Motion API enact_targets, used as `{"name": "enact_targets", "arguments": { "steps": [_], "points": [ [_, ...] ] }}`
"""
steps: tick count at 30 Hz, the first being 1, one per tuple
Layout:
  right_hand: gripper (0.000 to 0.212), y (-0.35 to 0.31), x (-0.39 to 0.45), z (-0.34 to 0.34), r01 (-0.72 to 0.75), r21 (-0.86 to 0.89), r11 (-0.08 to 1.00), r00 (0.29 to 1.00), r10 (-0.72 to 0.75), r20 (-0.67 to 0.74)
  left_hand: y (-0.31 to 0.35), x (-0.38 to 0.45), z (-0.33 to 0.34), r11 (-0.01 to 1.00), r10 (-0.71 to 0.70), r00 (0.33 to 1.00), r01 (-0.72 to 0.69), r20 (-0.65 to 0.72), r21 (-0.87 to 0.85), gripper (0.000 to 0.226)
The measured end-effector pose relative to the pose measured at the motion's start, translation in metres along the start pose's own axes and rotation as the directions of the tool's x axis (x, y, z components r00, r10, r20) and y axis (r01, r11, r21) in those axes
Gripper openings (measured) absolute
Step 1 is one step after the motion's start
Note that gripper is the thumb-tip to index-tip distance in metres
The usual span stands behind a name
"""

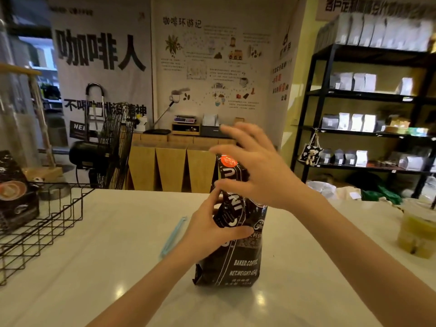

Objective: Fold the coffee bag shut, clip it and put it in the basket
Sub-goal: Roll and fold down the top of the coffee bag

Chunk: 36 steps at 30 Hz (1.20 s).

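A tall black coffee bag (238, 260) with white lettering and an orange sticker near its top stands upright on the white table (106, 267). My left hand (207, 227) grips the bag's middle from the left, thumb across the front. My right hand (257, 171) hovers at the bag's upper part with its fingers spread, slightly blurred; whether it touches the top is unclear. A light blue clip (172, 234) lies flat on the table just left of my left hand. The black wire basket (47, 223) stands at the table's left edge.
Another dark coffee bag (16, 192) sits inside the basket. A plastic cup of yellow-green drink (417, 234) stands at the table's right. Beyond the table are a black fan (106, 149), wooden counter and shelves of bags.
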State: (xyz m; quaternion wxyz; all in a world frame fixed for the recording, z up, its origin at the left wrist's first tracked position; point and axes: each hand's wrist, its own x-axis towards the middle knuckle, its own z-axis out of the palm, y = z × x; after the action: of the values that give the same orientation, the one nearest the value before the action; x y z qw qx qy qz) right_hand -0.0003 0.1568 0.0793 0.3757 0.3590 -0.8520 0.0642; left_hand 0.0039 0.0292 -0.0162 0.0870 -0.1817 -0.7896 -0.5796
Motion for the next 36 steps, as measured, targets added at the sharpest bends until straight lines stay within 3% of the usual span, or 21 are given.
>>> {"name": "enact_targets", "arguments": {
  "steps": [2,6,11,15,20,24,36],
  "points": [
    [0.04,-0.005,0.013,0.006,0.165,-0.143,0.976,0.978,-0.143,0.153,0.002,0.001,0.001,1.0,-0.004,1.0,0.004,0.0,0.016,0.07],
    [0.029,-0.003,0.027,0.018,0.315,-0.326,0.891,0.904,-0.176,0.39,0.0,0.004,0.001,0.999,-0.005,0.999,0.003,0.04,0.04,0.07],
    [0.032,0.004,0.034,0.032,0.373,-0.359,0.855,0.923,-0.303,0.237,-0.005,0.0,-0.006,0.996,-0.079,0.992,0.082,0.093,-0.024,0.082],
    [0.033,0.011,0.032,0.035,0.361,-0.443,0.82,0.929,-0.356,0.099,-0.001,-0.002,-0.007,0.949,-0.171,0.977,0.197,0.125,-0.246,0.039],
    [0.035,0.019,0.027,0.033,0.349,-0.366,0.863,0.934,-0.353,0.058,-0.008,0.002,0.004,0.976,-0.137,0.991,0.135,0.003,-0.173,0.026],
    [0.051,0.024,0.023,0.032,0.297,-0.299,0.907,0.948,-0.317,-0.022,-0.007,0.005,0.009,0.977,-0.121,0.992,0.114,-0.025,-0.182,0.03],
    [0.049,0.044,0.013,0.027,0.27,-0.231,0.935,0.941,-0.307,-0.141,-0.01,0.01,0.018,0.976,-0.114,0.985,0.087,-0.131,-0.198,0.038]
  ]
}}
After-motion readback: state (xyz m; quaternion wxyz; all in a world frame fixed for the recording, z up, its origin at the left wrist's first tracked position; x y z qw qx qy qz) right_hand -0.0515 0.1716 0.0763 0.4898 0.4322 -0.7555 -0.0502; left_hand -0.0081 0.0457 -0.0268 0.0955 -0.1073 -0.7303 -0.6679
